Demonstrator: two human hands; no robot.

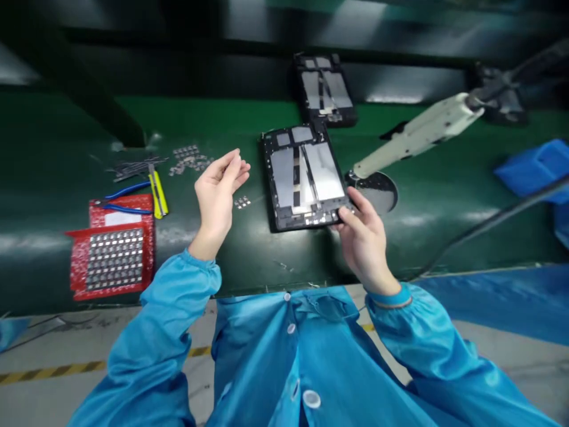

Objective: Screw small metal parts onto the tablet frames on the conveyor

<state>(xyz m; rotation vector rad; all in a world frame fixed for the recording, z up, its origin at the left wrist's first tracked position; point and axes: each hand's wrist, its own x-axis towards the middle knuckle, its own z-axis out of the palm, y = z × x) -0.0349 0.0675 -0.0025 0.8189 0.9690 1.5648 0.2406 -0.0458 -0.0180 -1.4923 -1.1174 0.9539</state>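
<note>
My right hand (365, 240) grips the lower right corner of an opened tablet (326, 169), thumb on top and fingers along its edge. The tablet's grey battery panels, dark ribbon strips and circuit parts lie exposed, facing up. Left of it, above the bench, my left hand (217, 193) is closed in a pinch; whatever may sit between the fingertips is too small to make out. Just below those fingers lies a small group of metal pieces (242, 203) on the green mat. Behind the held tablet rests a second opened tablet (326, 89) of the same kind.
A pale-handled tool (413, 139) on a jointed arm reaches in from the right, near a round dark dish (377, 193). At left lie a yellow cutter (158, 193), blue-handled pliers (127, 198), loose metal parts (189, 159) and a red sheet of small parts (115, 261). A cable (489, 216) crosses the right side.
</note>
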